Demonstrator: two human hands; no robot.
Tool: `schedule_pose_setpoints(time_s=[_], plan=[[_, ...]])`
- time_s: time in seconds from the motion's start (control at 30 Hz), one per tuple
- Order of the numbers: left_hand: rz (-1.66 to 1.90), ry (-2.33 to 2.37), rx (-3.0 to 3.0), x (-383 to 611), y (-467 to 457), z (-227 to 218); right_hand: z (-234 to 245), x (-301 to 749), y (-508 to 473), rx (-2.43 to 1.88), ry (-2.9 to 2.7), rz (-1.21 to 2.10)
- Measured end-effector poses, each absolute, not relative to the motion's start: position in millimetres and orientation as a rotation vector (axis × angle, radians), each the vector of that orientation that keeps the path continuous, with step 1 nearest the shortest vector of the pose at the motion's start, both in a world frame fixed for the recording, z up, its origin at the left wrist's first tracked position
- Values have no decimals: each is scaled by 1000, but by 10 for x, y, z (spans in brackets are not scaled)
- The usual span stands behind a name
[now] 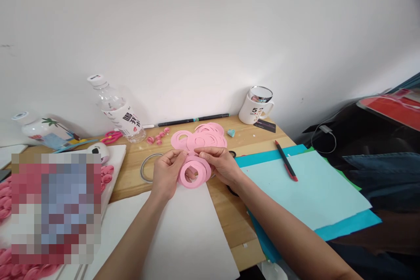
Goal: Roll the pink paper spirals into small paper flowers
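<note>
Between my two hands is a pink paper spiral [207, 170], cut in rings with a round hole through its middle. My left hand [167, 170] pinches its upper left edge, thumb and fingers closed. On the other side, my right hand [221, 164] grips the upper right edge between thumb and fingers. Just beyond my fingertips, more pink paper rings [208, 138] lie overlapping on the wooden table [131, 177]. A grey tape roll [144, 168] sits left of my left hand. Part of a black handle [232, 154] shows behind my right wrist; the rest is hidden.
White sheets [183, 236] lie under my forearms. Blue paper [311, 192] with a pen [286, 161] is at right. Along the wall stand a water bottle [120, 111] and a mug [256, 107]. Small pink rolled pieces [159, 135], pink scissors [112, 136] and a black stick [193, 120] lie nearby.
</note>
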State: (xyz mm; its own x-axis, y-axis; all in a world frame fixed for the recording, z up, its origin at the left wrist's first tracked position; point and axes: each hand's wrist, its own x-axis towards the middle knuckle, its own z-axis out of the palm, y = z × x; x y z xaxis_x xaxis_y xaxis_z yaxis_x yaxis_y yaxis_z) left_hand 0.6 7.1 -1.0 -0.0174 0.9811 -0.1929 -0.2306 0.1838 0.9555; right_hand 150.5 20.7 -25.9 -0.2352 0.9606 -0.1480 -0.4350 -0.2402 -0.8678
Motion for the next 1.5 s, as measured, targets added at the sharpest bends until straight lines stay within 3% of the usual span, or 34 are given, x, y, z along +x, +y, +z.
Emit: schedule_pose_setpoints(time_s=[1.5], plan=[[1182, 1123, 829, 26, 47, 10, -299, 1506, 216, -898, -998, 1625]])
